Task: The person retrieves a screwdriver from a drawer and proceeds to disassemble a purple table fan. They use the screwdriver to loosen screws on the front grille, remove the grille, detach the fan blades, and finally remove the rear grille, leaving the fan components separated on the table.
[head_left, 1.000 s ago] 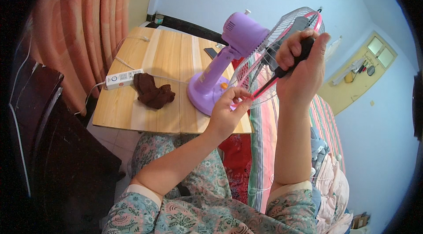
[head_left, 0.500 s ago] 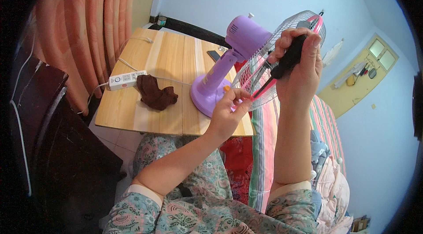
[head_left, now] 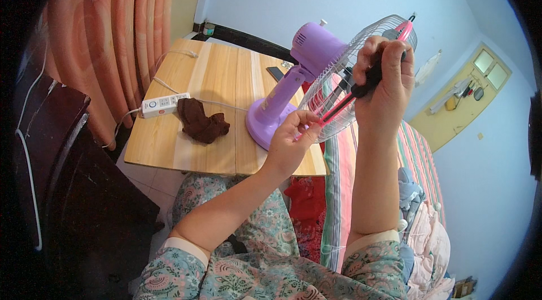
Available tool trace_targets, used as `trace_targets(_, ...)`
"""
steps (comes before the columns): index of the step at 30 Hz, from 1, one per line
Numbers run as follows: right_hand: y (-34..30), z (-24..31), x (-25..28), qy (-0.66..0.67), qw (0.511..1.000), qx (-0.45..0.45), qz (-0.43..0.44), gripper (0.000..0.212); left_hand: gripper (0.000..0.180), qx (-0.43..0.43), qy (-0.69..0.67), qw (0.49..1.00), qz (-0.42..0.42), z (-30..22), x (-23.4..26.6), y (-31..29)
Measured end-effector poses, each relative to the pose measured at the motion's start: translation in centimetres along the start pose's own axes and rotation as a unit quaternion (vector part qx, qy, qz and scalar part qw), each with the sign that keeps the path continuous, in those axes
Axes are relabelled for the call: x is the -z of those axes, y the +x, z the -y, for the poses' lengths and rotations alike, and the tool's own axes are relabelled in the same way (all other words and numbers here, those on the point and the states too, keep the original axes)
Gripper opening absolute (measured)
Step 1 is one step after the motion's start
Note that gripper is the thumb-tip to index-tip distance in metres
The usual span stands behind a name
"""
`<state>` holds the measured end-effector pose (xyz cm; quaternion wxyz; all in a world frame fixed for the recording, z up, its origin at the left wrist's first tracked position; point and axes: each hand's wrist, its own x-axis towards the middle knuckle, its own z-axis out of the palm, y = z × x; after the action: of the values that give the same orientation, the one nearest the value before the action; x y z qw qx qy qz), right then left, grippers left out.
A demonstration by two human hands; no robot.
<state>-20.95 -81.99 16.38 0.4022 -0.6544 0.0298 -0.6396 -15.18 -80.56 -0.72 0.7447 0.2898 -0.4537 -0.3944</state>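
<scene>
Right, both hands are on the slim pink-and-black piece (head_left: 340,108), slanting upward at the mouth of the wire cage (head_left: 328,92) — whether it is joined to the cage, I can't tell. Down at its lower end, the left hand (head_left: 289,148) pinches it, thumb against fingers, narrow and neat. Higher up, the right hand (head_left: 388,88) curls its fingers around the thick dark part, thumb pointing up. Looks light and fairly stiff, probably smooth plastic that could slide under a loose pinch; that dark part seems to offer the fuller hold, the pink edge only a fingertip one. Those thin cage wires would likely bend if squeezed, so the rim looks the sounder grip.

Behind it, the purple fan (head_left: 282,95) stands on the wooden table (head_left: 195,156), its head tipped toward the striped bedding (head_left: 340,192). Over to the left — a crumpled brown cloth (head_left: 201,124) touching a white power strip (head_left: 165,105), and beyond the table, an orange curtain (head_left: 116,46).
</scene>
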Motion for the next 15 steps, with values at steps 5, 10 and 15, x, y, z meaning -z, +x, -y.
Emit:
trace_targets(5, -0.3, -0.2, 0.0, -0.016, 0.999, -0.003, 0.037, 0.031, 0.013, 0.005, -0.012, 1.0, -0.002, -0.1, 0.1, -0.1)
trace_targets(10, 1.1, -0.8, 2.2, 0.172, 0.934, -0.094, 0.3, 0.04, 0.014, -0.013, 0.01, 1.0, -0.001, 0.6, -0.1, -0.4)
trace_targets(15, 1.4, -1.2, 1.0, 0.161, 0.951, -0.123, 0.234, 0.033, 0.014, -0.013, 0.025, 1.0, 0.013, 0.2, -0.1, -0.5)
